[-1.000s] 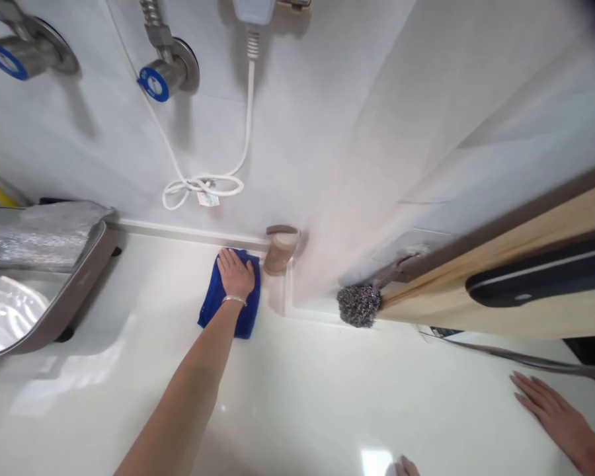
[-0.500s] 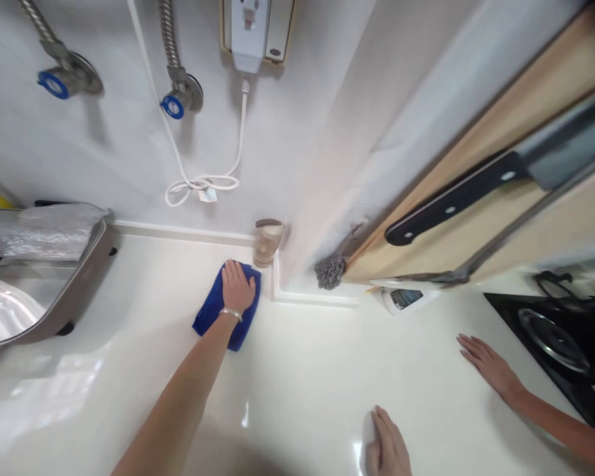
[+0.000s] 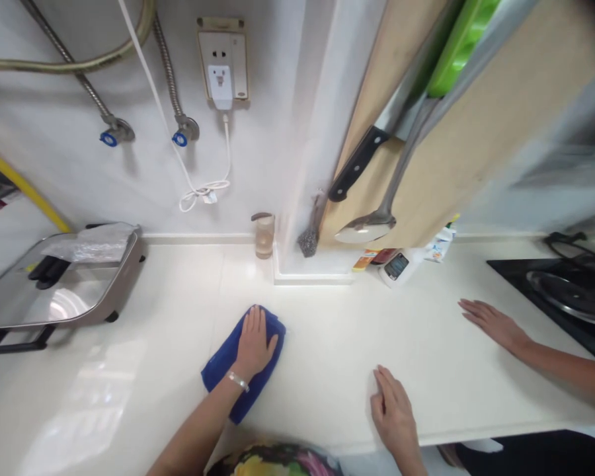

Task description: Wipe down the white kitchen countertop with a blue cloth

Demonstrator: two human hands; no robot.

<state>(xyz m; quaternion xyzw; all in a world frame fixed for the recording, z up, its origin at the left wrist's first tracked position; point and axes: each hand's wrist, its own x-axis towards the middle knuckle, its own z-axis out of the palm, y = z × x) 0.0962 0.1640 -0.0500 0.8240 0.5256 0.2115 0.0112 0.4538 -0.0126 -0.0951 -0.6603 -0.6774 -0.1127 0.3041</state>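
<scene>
My left hand (image 3: pixel 254 344), with a silver bracelet at the wrist, lies flat on a blue cloth (image 3: pixel 223 362). Its fingers are stretched out over the cloth, which is spread on the white countertop (image 3: pixel 317 344). My right hand (image 3: pixel 395 413) rests near the counter's front edge, empty, its fingers extended close together and the thumb at the side. Some distance ahead of my left hand, a glass cup (image 3: pixel 264 238) stands in the wall corner.
Another person's hand (image 3: pixel 496 327) lies on the counter at right, near the black stove (image 3: pixel 565 291). A lidded electric pan (image 3: pixel 109 284) stands at left. White bottle (image 3: pixel 401 266) stands beneath a hanging board (image 3: pixel 441 178) with a knife (image 3: pixel 357 165) and spoon (image 3: pixel 369 225).
My left hand and the blue cloth have come back toward me, away from the wall corner. The camera view has shifted, showing more of the counter's front edge. My right hand shows more fully.
</scene>
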